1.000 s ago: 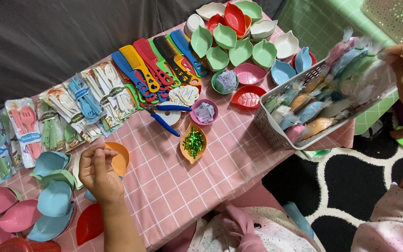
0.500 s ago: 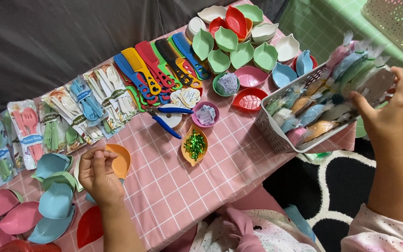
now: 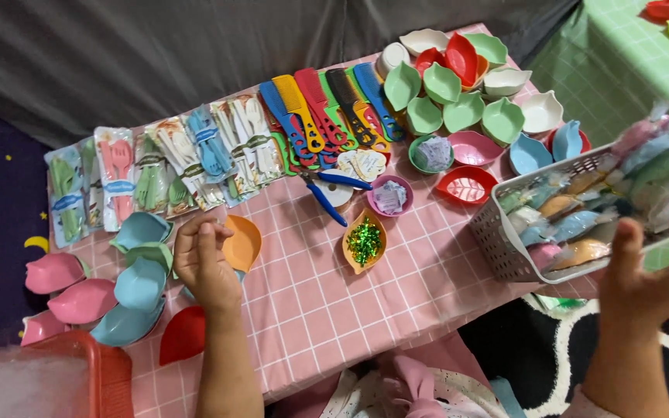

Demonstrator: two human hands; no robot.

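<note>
Left hand (image 3: 204,267) gripping orange leaf-shaped dish (image 3: 241,243) on pink checked table (image 3: 365,302); right hand (image 3: 648,282) spread loose beside white basket (image 3: 505,248).
Dish at two o'clock of left hand; clear cutlery packets (image 3: 156,174) ranged at eleven.

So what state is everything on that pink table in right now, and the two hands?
left hand: fingers curled on the orange dish's rim
orange dish: upright, empty
right hand: raised beside the basket, grip unclear
white basket: tilted, full of wrapped packets
leaf dish: holds green glitter
purple bowl: holds folded paper
blue pliers: lying flat, handles spread
combs: laid side by side
</note>
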